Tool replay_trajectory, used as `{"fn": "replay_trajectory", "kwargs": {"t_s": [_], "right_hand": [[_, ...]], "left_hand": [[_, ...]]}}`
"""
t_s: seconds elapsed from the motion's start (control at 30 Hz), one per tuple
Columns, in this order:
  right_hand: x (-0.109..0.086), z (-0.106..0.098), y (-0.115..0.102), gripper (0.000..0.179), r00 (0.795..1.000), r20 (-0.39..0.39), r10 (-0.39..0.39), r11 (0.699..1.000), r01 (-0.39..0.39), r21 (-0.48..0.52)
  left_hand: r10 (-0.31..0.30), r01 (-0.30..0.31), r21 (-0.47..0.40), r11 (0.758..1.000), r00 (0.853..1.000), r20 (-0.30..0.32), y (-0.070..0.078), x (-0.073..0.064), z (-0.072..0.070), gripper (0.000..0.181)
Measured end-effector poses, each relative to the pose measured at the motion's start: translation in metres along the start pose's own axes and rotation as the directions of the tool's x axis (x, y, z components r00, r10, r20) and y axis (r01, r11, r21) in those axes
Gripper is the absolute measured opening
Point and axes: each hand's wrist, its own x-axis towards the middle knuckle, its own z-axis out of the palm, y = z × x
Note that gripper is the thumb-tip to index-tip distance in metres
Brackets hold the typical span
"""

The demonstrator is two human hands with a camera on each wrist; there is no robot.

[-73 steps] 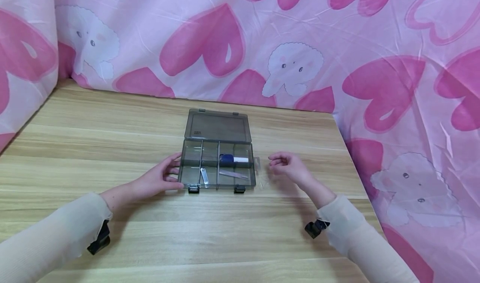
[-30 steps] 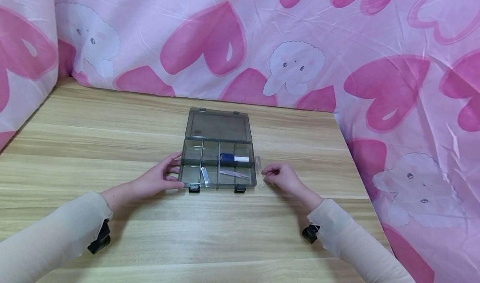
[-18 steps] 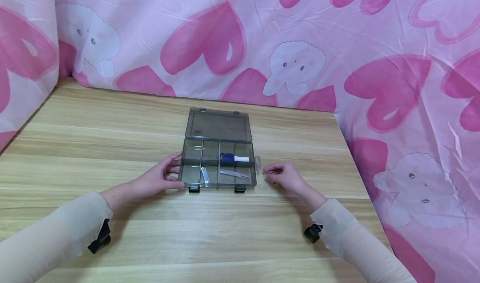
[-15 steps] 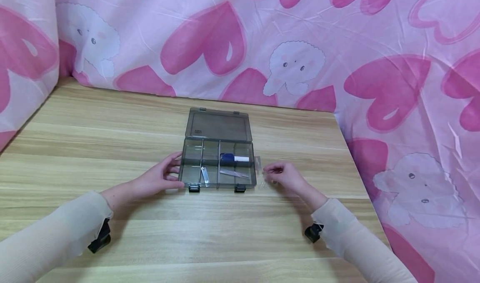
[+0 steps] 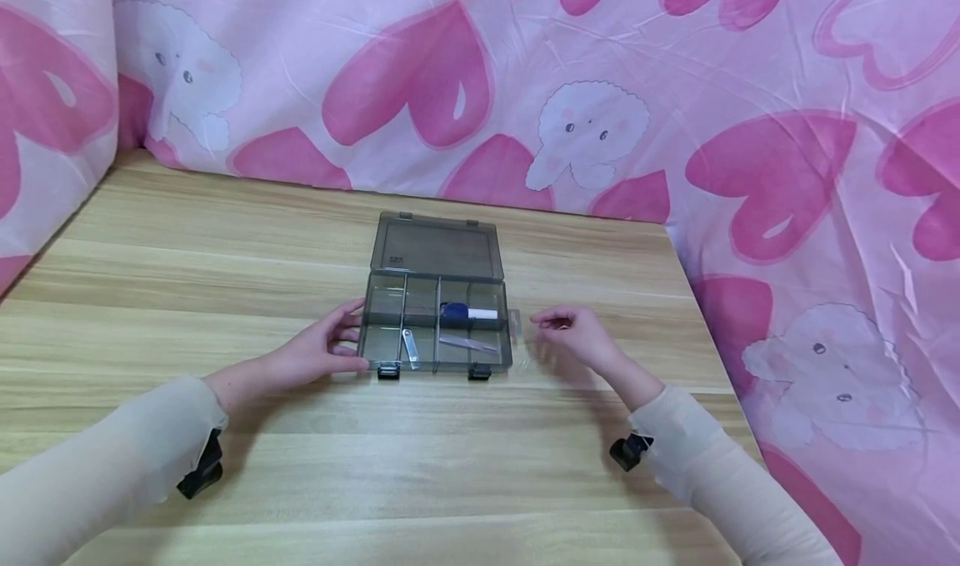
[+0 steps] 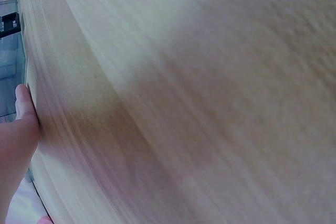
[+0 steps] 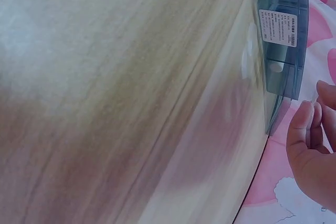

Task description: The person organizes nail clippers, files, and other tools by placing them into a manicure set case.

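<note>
A smoky see-through compartment box (image 5: 384, 345) stands in the middle of the head view with its lid (image 5: 437, 249) folded back. Inside lie a nail clipper (image 5: 409, 348), a thin pale strip (image 5: 467, 343) and a dark blue bottle (image 5: 454, 311) with a white cap. My left hand (image 5: 318, 351) rests against the box's left side, thumb along the front corner and fingers spread. Just right of the box, above the table, my right hand (image 5: 583, 338) pinches a tiny clear piece (image 7: 314, 99) between thumb and index finger; its kind is too small to tell.
Close against the box's right wall lies a flat clear item (image 5: 515, 324), with faint clear pieces (image 7: 248, 59) on the wooden table (image 5: 420, 483) nearby. Two black latches (image 5: 388, 372) stick out at the front. A pink heart-patterned cloth (image 5: 600, 41) hangs behind and to the right.
My right hand went down to the table beside the box, stayed there, and has now risen and moved slightly back and right. The left hand has stayed at the box.
</note>
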Motion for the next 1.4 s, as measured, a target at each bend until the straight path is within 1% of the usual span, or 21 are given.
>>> {"fn": "replay_trajectory", "kwargs": {"t_s": [0.13,0.27,0.47,0.6,0.7,0.9,1.13,1.4], "right_hand": [[0.004,0.000,-0.004,0.028,1.000,0.001,0.003,1.000,-0.003,0.010],[0.007,0.000,-0.010,0.028,1.000,-0.006,-0.011,1.000,0.011,0.003],[0.014,0.003,-0.025,0.026,0.998,-0.019,-0.052,0.998,0.051,-0.031],[0.020,0.008,-0.036,0.027,0.999,-0.010,-0.053,0.999,0.053,-0.014],[0.024,0.012,-0.045,0.028,0.999,0.002,-0.047,0.999,0.047,0.003],[0.034,0.022,-0.063,0.029,0.997,0.037,-0.064,0.998,0.063,0.023],[0.047,0.034,-0.077,0.027,0.993,0.058,-0.103,0.995,0.103,-0.003],[0.061,0.054,-0.094,0.025,0.985,0.101,-0.137,0.990,0.139,-0.019]], "left_hand": [[0.002,-0.002,-0.002,1.000,1.000,-0.005,0.000,0.000,-0.001,0.102],[0.009,-0.009,-0.012,1.000,1.000,-0.005,0.000,0.000,-0.002,0.101],[0.005,-0.005,-0.018,1.000,1.000,-0.001,0.000,-0.001,-0.002,0.101],[0.004,-0.004,-0.024,1.000,1.000,0.002,0.001,-0.001,-0.002,0.101],[0.010,-0.010,-0.026,1.000,1.000,0.002,0.001,-0.001,-0.002,0.101],[0.014,-0.014,-0.026,1.000,1.000,-0.001,0.000,-0.001,-0.002,0.101],[0.003,-0.003,-0.029,1.000,1.000,-0.002,-0.001,-0.001,-0.001,0.101],[0.013,-0.013,-0.041,0.999,1.000,-0.004,-0.001,-0.001,0.001,0.100]]}}
